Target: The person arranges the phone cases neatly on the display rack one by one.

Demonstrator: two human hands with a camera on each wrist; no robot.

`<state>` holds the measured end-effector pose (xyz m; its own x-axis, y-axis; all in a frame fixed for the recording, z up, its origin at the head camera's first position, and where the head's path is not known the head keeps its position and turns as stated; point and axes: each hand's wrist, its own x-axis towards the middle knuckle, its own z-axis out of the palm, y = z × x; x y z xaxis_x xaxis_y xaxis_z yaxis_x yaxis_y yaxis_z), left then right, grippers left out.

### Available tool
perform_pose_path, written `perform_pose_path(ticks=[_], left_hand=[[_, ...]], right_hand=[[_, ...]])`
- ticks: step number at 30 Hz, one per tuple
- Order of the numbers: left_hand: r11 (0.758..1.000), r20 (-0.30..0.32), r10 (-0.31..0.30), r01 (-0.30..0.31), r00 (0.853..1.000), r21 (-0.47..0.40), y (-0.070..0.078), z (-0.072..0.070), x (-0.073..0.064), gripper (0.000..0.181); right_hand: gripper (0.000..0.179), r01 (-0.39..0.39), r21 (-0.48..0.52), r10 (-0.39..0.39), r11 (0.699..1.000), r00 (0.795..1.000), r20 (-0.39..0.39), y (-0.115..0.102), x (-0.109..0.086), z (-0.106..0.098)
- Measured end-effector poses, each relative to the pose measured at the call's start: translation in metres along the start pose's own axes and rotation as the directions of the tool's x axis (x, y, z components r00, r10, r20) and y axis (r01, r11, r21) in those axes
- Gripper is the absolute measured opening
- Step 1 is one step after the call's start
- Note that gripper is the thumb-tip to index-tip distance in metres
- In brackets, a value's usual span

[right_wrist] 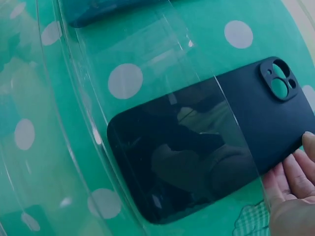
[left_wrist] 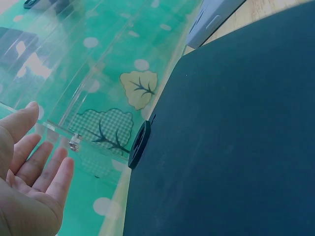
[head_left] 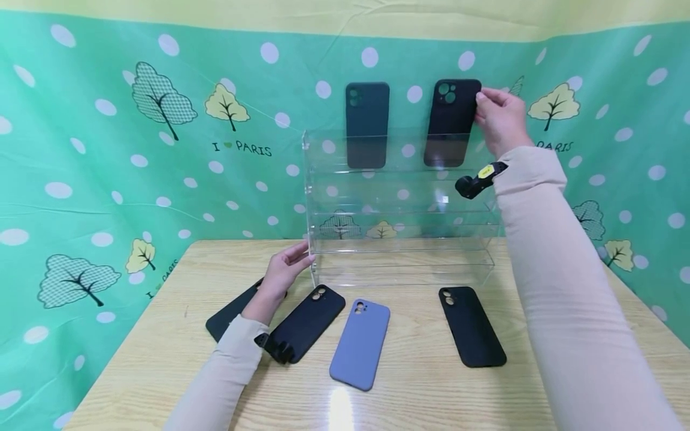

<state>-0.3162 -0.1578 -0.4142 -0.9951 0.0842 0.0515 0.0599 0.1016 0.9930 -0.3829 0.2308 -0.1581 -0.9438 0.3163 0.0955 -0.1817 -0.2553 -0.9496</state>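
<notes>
Right hand pinches a black case by its side edge, presumably keeping fingers off the clear rack lip fronting its lower half; left hand, fingers extended, maybe steadies the rack's left end, contact unclear.
</notes>
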Motion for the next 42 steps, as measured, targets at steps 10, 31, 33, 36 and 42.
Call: perform_pose_path(ticks=[10, 31, 33, 36, 42], left_hand=[[1.0, 0.001, 0.009, -0.009, 1.0, 0.011, 0.0, 0.001, 0.0, 0.052], [1.0, 0.0, -0.005, 0.005, 1.0, 0.013, 0.002, -0.001, -0.002, 0.053], [1.0, 0.005, -0.008, 0.008, 1.0, 0.003, 0.003, -0.001, -0.003, 0.053], [1.0, 0.015, -0.028, 0.028, 1.0, 0.002, 0.013, 0.001, -0.01, 0.052], [1.0, -0.001, -0.019, 0.019, 1.0, 0.011, 0.007, 0.002, -0.007, 0.054]], right_hand=[[0.034, 0.074, 0.17, -0.077, 0.983, 0.997, 0.012, 0.005, -0.006, -0.02], [0.045, 0.171, -0.053, -0.146, 0.984, 0.937, 0.319, 0.033, -0.08, -0.074], [0.044, 0.195, -0.135, -0.142, 0.971, 0.933, 0.329, 0.041, -0.088, -0.08], [0.043, 0.228, -0.267, -0.128, 0.936, 0.93, 0.345, 0.053, -0.098, -0.088], [0.044, 0.314, -0.554, -0.127, 0.771, 0.928, 0.35, 0.082, -0.118, -0.107]])
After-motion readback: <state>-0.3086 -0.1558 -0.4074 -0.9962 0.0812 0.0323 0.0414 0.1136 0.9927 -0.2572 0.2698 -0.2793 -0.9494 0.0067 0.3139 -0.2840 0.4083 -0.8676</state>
